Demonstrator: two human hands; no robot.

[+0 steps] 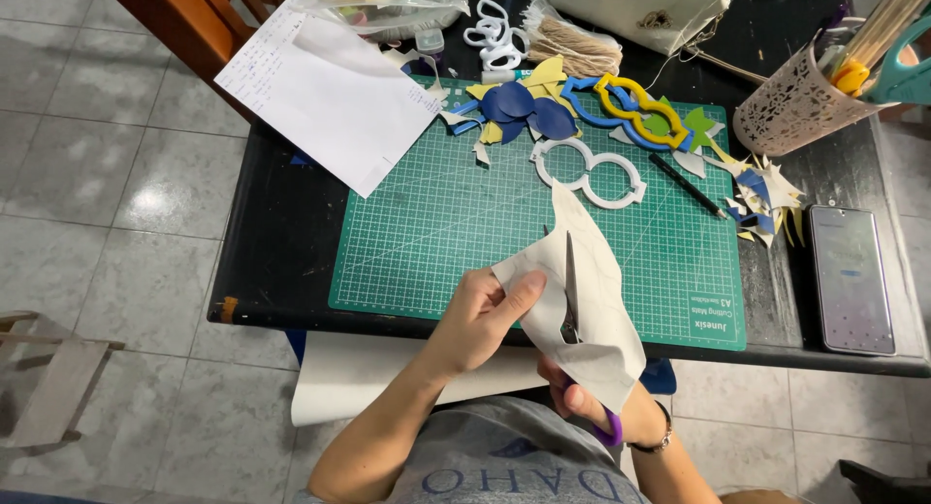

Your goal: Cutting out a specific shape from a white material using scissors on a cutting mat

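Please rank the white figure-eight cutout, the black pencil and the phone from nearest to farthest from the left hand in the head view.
From the left hand:
1. White figure-eight cutout, up on the green mat.
2. Black pencil, farther right on the mat.
3. Phone, at the table's right edge.

Open mat in the middle, clutter along the far and right edges

The near and middle squares of the green gridded cutting mat (pixel 427 242) lie bare, giving a free way in from the table's front edge. Across the far side stand blue and yellow foam cut-outs (pixel 529 111), a white figure-eight foam ring (pixel 589 174) and a black pencil (pixel 687 185). The white paper sheet (pixel 325 87) covers the far left corner; a perforated pink holder (pixel 790 101) and grey phone (pixel 851 276) block the right.
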